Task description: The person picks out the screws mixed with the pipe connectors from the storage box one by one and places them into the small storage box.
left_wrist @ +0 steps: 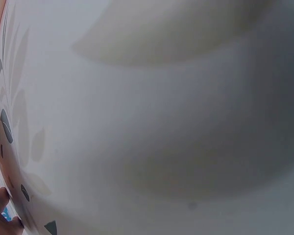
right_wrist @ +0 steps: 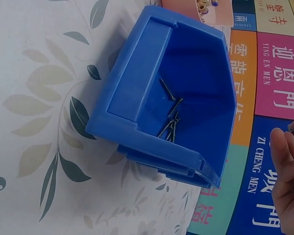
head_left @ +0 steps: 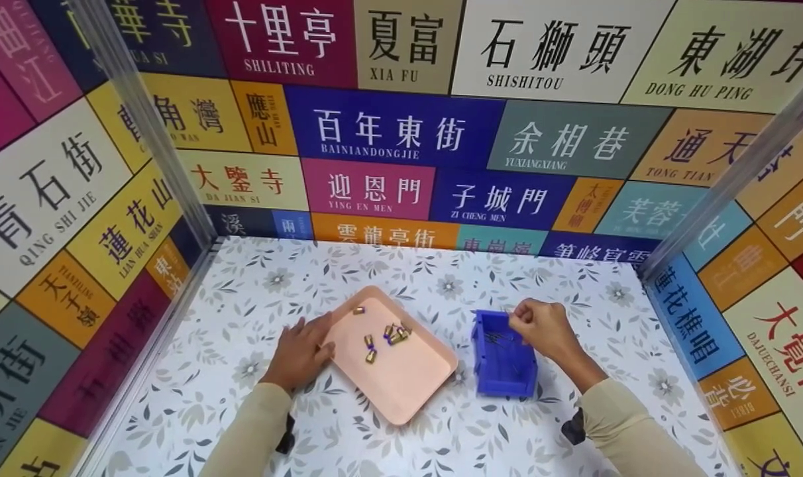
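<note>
My right hand [head_left: 547,328] is raised over the far right side of a blue plastic bin [head_left: 505,386]. Its thumb and fingers pinch a screw [right_wrist: 293,131], of which only a dark end shows at the fingertips. Several dark screws [right_wrist: 172,122] lie on the bin's floor. To the left is a shallow peach tray [head_left: 401,387], set at an angle. Against its left edge rests my left hand [head_left: 300,354], fingers loosely extended and thumb at the rim. Several small brass-coloured cylinders with purple-blue ends [head_left: 396,334] lie in the tray.
The table [head_left: 242,424] has a white cover printed with leaves and flowers. Panels with coloured name signs [head_left: 395,132] enclose the back and both sides. Clear corner strips [head_left: 153,126] stand where the panels meet.
</note>
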### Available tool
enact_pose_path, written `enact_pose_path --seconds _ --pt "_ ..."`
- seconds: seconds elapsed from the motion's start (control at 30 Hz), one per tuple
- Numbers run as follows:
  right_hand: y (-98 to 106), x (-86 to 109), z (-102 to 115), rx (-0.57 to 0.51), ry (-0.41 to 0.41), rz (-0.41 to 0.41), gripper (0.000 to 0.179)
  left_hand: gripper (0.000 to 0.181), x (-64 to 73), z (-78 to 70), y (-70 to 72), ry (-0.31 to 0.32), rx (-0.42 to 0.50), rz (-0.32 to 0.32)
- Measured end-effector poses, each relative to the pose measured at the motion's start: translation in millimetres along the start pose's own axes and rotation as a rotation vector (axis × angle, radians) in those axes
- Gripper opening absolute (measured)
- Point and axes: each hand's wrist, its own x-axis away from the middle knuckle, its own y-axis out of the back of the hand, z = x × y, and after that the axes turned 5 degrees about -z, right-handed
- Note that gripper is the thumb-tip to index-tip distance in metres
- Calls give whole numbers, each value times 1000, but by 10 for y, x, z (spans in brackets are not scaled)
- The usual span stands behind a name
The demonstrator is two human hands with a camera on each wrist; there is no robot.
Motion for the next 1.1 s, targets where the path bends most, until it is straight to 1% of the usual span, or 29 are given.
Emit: enact_pose_path --seconds 0.13,0.33,0.43,0.53,0.7,0.83,0.93,1.0,1.1 --pt "8 7 0 -16 -3 10 9 65 5 8 2 -10 2 -8" --pt "-11 6 18 -18 12 -4 10 66 -6 10 14 12 -1 23" --pt "-50 1 46 -21 17 -9 9 66 -7 11 16 21 2 28" --pt "-132 -5 104 -35 17 -5 9 66 -4 11 12 28 2 27" --pt "-408 -1 271 -108 6 1 9 66 6 -1 7 29 6 30" --pt "-700 -1 427 -178 17 -3 7 67 10 -24 11 40 4 47" --pt "-924 -21 537 -223 -10 15 7 67 8 -31 15 47 6 54" --pt "-1064 -47 603 -238 -45 39 8 66 6 -13 9 26 5 33" --pt "-1259 -98 684 -236 -77 42 9 65 3 22 -2 -9 -3 7"
